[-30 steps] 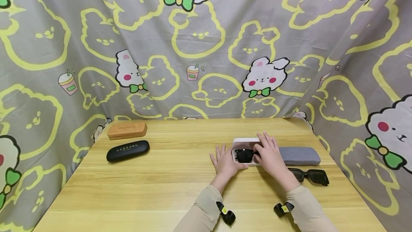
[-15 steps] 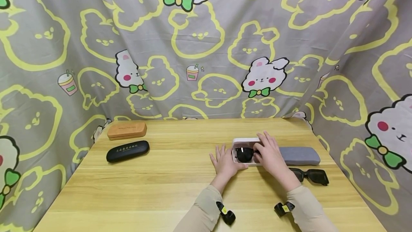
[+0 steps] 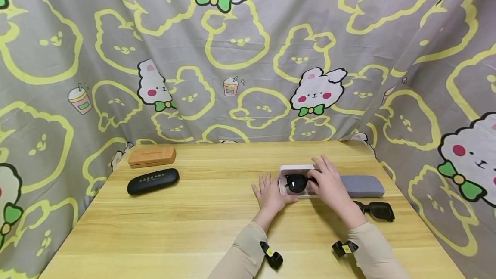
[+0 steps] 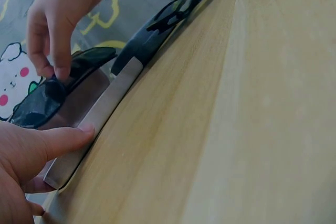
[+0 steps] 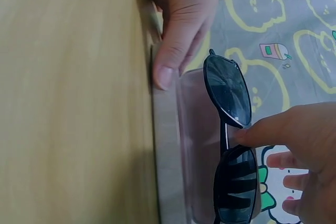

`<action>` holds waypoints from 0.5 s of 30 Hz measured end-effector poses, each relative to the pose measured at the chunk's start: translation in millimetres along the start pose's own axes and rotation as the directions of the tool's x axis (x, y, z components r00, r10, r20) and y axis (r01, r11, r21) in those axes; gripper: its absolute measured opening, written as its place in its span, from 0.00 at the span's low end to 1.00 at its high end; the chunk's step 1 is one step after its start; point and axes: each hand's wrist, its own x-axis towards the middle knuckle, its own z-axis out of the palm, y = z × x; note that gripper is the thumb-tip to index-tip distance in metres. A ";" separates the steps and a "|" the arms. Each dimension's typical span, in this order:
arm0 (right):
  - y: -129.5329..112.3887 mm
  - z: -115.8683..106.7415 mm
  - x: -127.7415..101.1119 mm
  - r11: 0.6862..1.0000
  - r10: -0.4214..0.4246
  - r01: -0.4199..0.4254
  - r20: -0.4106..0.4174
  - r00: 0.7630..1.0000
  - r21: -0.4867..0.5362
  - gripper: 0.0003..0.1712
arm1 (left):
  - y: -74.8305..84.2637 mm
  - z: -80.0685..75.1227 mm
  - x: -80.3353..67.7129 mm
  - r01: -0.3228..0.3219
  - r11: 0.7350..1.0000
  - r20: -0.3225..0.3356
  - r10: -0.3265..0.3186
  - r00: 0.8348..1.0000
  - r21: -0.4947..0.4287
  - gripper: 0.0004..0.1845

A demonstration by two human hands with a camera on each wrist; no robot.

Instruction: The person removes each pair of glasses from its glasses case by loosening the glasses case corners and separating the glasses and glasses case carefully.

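Note:
My right hand [image 3: 329, 186] pinches a pair of black sunglasses [image 3: 297, 183] at the bridge between thumb and forefinger. The sunglasses are tilted over a white glasses case [image 5: 168, 145] with a pinkish lining, its lid raised at the back. In the left wrist view the lenses [image 4: 39, 103] stand above the case's front wall [image 4: 105, 103]. My left hand [image 3: 271, 197] rests at the case's left end, fingers spread and straight, thumb pressing along the front rim. Part of the right lens is hidden behind the right hand in the head view.
To the right lie a grey-blue glasses case [image 3: 364, 186] and, in front of it, second black sunglasses [image 3: 379, 211], partly covered by my right wrist. At the table's far left are a brown case [image 3: 152, 156] and a black case [image 3: 153, 181]. A patterned curtain [image 3: 186, 55] hangs behind.
The right hand has shifted slightly right and up with the sunglasses, which have risen a little and tilted over the white case. The left hand has stayed in place.

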 end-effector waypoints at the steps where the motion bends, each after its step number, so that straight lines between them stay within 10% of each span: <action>1: 0.0 -1.0 0.2 1.000 0.000 0.000 -0.003 1.000 0.005 0.10 | -0.1 -0.3 -0.4 0.001 1.000 0.002 -0.001 1.000 0.001 0.51; 15: -1.1 -19.1 3.6 1.000 0.012 -0.012 0.002 1.000 0.000 0.06 | 1.5 -1.8 0.9 -0.001 1.000 0.011 0.001 1.000 -0.005 0.49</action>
